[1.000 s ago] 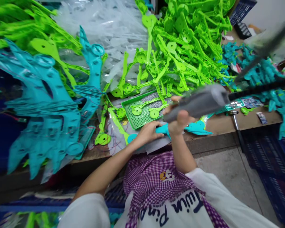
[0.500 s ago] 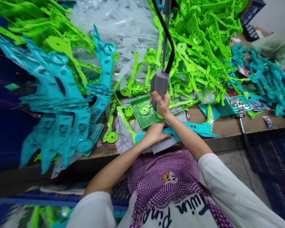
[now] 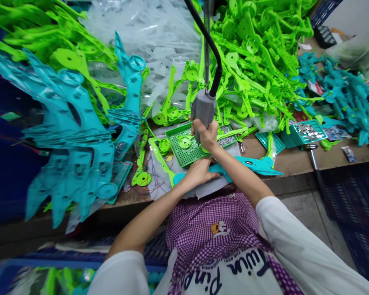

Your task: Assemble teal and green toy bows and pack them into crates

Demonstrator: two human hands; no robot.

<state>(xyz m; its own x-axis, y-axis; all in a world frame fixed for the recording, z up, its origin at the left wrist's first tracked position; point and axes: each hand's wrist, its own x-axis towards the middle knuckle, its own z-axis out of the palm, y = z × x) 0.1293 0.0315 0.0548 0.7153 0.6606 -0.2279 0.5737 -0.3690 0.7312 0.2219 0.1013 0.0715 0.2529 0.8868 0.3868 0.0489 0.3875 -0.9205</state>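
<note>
Two hands sit close together: the left hand (image 3: 199, 173) clasps a blue plastic piece (image 3: 257, 164) lying lengthwise along the counter's (image 3: 298, 160) front edge, under the right forearm (image 3: 241, 174); the right hand (image 3: 207, 136), farther in, grips an upright grey screwdriver (image 3: 204, 107).

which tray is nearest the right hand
The bright green tray, right by the tool in the right hand; the teal trays lie farther off.

The gray tool (image 3: 204, 107) has its tip hidden, its black cable (image 3: 218, 57) cut off above
</note>
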